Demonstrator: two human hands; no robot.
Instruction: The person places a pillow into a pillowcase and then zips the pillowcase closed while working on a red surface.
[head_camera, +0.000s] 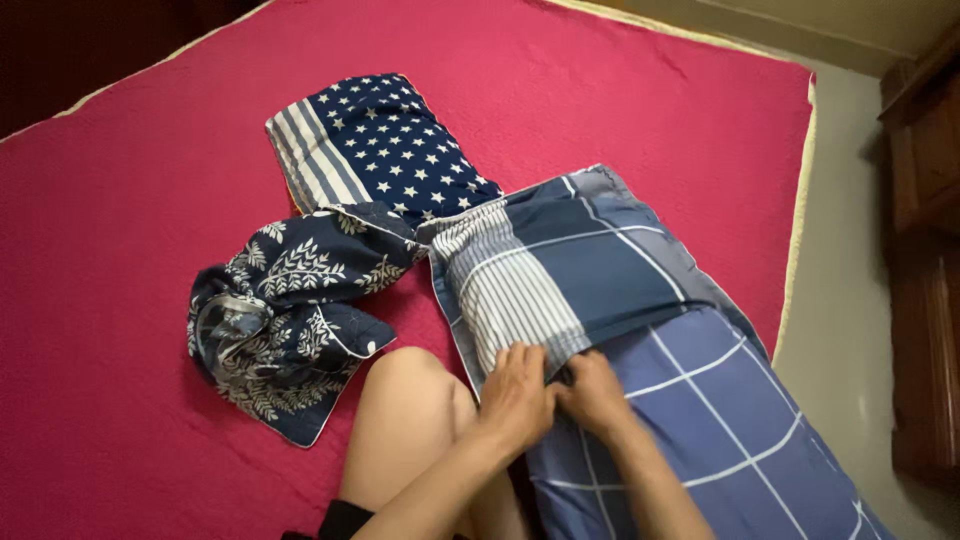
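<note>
The person sits on a bed with a crimson bedspread, one bare knee drawn up beside the work, and both hands meet at the near edge of a blue checked pillowcase that is pulled partway over a lighter blue checked pillow. The left hand lies flat with its fingers curled onto the striped panel at the case's open end, and the right hand sits touching it, knuckles up, fingers tucked under or into the fabric edge; they look to be pinching the hem between them, though the fingertips are hidden by the cloth, so the exact grip cannot be told. The hands are pressed close together at the mouth of the case, which sits right where covered pillow gives way to bare pillow, so the grip is at the one place where the case can be worked along the stuffing. The pillow runs from the hands away toward the lower right corner, past the person's right forearm, while the covered end stretches up and away from them. Just beyond, touching the case's far corner, lies a navy star-and-stripe pillow, and to the left of the knee a navy leaf-print cloth is heaped loosely, apart from both hands.
</note>
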